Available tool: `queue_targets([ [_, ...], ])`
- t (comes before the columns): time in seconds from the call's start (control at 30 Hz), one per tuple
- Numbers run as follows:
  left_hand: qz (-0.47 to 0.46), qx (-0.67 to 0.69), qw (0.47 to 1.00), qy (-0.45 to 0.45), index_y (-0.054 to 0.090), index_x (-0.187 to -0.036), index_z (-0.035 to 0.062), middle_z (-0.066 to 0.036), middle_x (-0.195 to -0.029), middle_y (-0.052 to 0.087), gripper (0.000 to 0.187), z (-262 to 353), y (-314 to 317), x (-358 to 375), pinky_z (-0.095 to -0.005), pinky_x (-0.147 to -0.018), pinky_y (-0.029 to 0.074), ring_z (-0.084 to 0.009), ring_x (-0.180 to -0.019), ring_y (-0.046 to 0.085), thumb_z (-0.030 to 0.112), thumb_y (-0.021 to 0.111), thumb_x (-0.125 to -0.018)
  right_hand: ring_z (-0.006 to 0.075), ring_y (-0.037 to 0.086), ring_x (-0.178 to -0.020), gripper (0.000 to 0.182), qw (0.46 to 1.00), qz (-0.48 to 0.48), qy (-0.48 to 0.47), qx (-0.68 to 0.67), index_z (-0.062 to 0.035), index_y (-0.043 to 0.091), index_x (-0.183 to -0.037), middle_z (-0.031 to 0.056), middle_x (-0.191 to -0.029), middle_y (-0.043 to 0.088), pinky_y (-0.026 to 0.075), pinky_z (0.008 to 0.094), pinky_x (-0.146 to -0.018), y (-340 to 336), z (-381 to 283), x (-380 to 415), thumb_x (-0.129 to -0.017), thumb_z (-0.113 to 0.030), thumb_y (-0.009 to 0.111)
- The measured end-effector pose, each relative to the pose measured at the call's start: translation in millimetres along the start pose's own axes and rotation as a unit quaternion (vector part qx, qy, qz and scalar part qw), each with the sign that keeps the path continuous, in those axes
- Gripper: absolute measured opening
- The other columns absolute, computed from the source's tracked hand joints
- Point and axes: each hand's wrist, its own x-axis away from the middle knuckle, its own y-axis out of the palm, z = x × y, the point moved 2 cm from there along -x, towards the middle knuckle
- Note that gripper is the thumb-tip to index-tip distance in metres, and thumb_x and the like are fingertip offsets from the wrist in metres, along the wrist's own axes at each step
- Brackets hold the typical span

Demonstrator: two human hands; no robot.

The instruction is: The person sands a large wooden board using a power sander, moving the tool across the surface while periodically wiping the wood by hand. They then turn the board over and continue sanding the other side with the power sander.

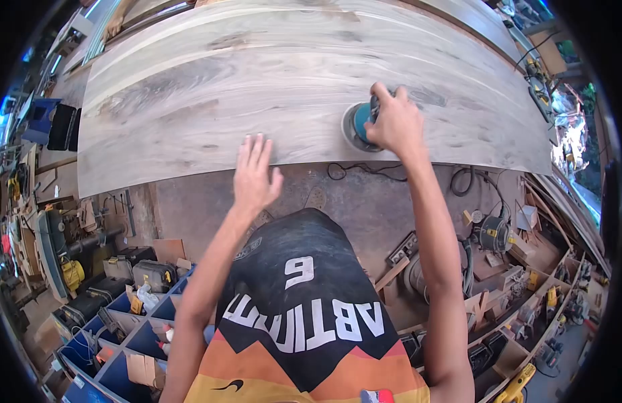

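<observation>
A wide wooden panel [271, 87] with grey-brown grain lies flat in front of me. My right hand [398, 124] is closed around the top of a teal orbital sander [362, 125], whose round base sits on the panel right of the middle, close to the near edge. My left hand [255, 174] is at the panel's near edge, left of the sander, with its fingers stretched out over the wood and nothing held.
A black cord [365, 169] hangs below the panel's near edge. Blue-sided compartments [140, 342] with tool cases stand at lower left. At right, a shop vacuum [494, 234] stands near wooden shelving [526, 309] full of power tools. Concrete floor [197, 205] shows below the panel.
</observation>
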Motion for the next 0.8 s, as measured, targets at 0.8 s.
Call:
queue_targets([
  [0.8, 0.298, 0.639, 0.466, -0.535, 0.039, -0.14, -0.0011, -0.015, -0.134, 0.055, 0.066, -115.4, 34.8, 71.9, -0.0552, -0.105, 0.047, -0.0319, -0.126, 0.057, 0.02, 0.078, -0.091, 0.0493, 0.061, -0.093, 0.045, 0.977, 0.047, -0.197, -0.07, -0.0075, 0.061, -0.113, 0.0291, -0.104, 0.056, 0.052, 0.0558, -0.079, 29.3, -220.3, 28.4, -0.071, -0.014, 0.075],
])
